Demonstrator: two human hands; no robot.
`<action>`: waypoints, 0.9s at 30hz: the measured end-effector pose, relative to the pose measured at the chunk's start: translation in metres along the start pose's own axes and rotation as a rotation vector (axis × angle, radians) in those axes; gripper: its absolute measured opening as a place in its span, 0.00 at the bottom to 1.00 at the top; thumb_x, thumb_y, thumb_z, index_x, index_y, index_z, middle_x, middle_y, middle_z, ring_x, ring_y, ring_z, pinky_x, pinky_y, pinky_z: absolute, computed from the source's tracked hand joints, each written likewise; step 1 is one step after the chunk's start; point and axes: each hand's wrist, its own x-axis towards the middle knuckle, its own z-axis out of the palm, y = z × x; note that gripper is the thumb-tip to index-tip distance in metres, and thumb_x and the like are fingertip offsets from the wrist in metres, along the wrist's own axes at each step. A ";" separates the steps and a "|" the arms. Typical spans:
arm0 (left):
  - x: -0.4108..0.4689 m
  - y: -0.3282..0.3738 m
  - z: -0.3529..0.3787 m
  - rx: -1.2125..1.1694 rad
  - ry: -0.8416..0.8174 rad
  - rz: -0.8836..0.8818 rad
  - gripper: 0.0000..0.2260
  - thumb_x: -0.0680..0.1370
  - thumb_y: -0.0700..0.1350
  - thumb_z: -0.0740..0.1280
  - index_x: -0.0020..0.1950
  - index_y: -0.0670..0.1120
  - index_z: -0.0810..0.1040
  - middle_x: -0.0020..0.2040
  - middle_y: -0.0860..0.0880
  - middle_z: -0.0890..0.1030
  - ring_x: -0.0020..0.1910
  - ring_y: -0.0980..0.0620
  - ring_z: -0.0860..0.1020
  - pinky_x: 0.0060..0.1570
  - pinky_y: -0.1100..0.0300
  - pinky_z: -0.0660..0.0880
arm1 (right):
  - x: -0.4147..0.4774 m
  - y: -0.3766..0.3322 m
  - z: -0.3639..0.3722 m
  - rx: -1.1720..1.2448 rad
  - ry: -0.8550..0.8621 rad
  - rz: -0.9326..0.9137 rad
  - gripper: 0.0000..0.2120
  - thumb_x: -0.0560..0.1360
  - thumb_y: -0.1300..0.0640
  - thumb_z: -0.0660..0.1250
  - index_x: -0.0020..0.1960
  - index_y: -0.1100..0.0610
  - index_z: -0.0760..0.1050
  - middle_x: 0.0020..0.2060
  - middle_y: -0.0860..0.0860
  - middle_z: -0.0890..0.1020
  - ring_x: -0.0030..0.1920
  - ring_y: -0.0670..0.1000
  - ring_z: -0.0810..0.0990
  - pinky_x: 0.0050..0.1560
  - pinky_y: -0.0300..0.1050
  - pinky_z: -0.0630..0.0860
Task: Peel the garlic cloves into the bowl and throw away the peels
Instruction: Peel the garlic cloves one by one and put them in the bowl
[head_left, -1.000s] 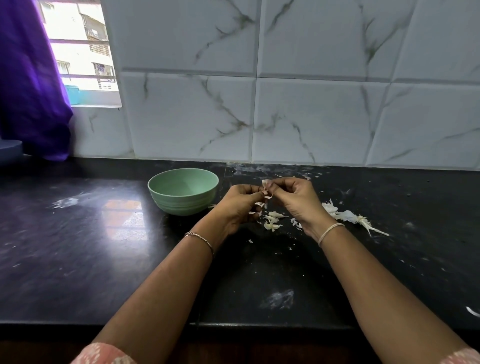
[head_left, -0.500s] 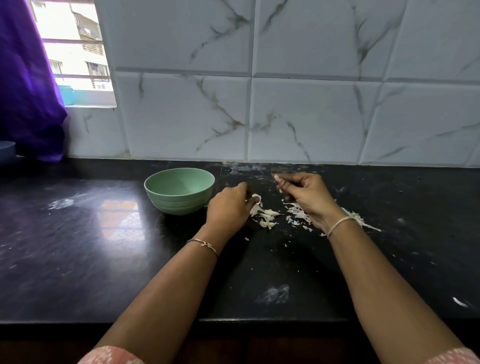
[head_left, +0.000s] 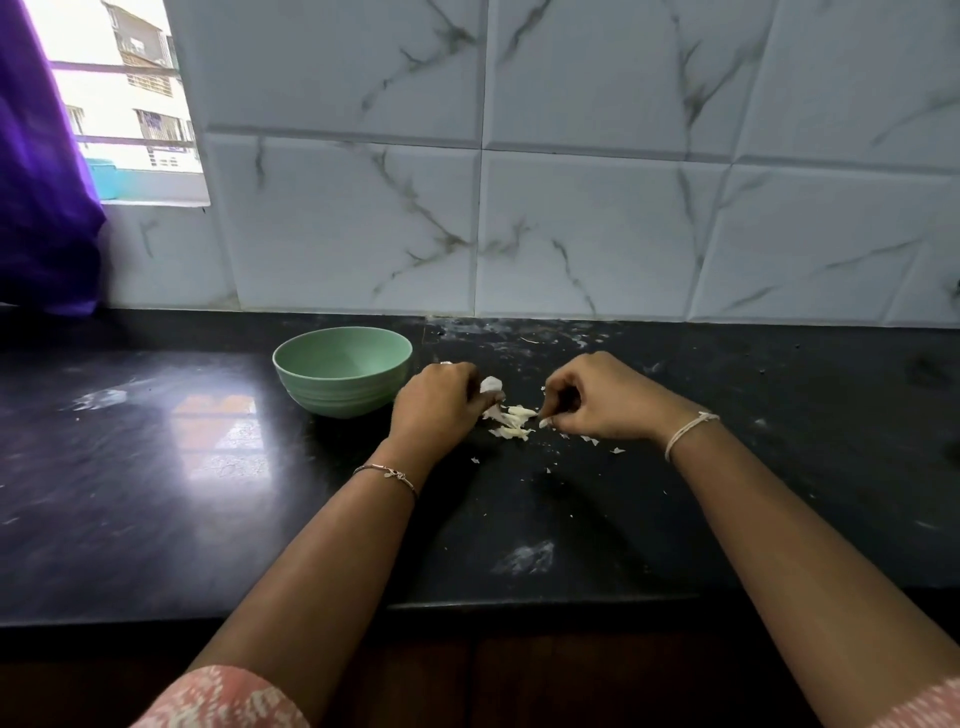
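Observation:
A pale green bowl (head_left: 343, 371) stands on the black counter (head_left: 208, 493), just left of my hands. My left hand (head_left: 439, 408) rests on the counter beside the bowl, and its fingers pinch a white papery garlic peel (head_left: 491, 385). A small heap of loose garlic peels (head_left: 514, 422) lies between my hands. My right hand (head_left: 597, 400) is down on the counter to the right of the heap, fingers curled over more peels, fingertips touching the heap's edge. What lies under that hand is hidden. The inside of the bowl shows no cloves from this angle.
Tiny peel flecks (head_left: 589, 440) are scattered in front of my right hand. A marble-tiled wall (head_left: 571, 208) backs the counter. A purple curtain (head_left: 41, 182) and a window are at the far left. The counter's front edge (head_left: 467, 605) runs below my forearms.
Both hands have come down from mid-air peeling to the counter. The right hand moved left and down over the peels on the right. The left hand took hold of a peel.

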 end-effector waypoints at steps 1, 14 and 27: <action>-0.001 -0.001 0.000 0.043 -0.013 -0.024 0.15 0.78 0.57 0.65 0.44 0.46 0.78 0.43 0.47 0.78 0.42 0.46 0.75 0.39 0.56 0.68 | -0.001 -0.005 -0.005 -0.028 0.021 -0.015 0.04 0.73 0.62 0.72 0.44 0.54 0.83 0.44 0.47 0.86 0.45 0.43 0.83 0.53 0.42 0.79; 0.003 -0.004 0.004 -0.178 0.012 0.049 0.04 0.75 0.43 0.71 0.49 0.47 0.82 0.50 0.47 0.79 0.50 0.46 0.78 0.49 0.55 0.73 | -0.010 -0.028 0.023 -0.315 0.064 -0.118 0.06 0.75 0.62 0.69 0.47 0.52 0.81 0.45 0.50 0.84 0.49 0.51 0.82 0.52 0.47 0.78; 0.002 -0.003 0.005 -0.132 -0.123 0.134 0.20 0.71 0.29 0.64 0.56 0.48 0.83 0.56 0.46 0.80 0.57 0.46 0.77 0.57 0.53 0.74 | -0.008 -0.011 0.020 -0.189 0.129 -0.129 0.09 0.75 0.63 0.68 0.47 0.51 0.82 0.44 0.46 0.84 0.46 0.47 0.82 0.50 0.45 0.78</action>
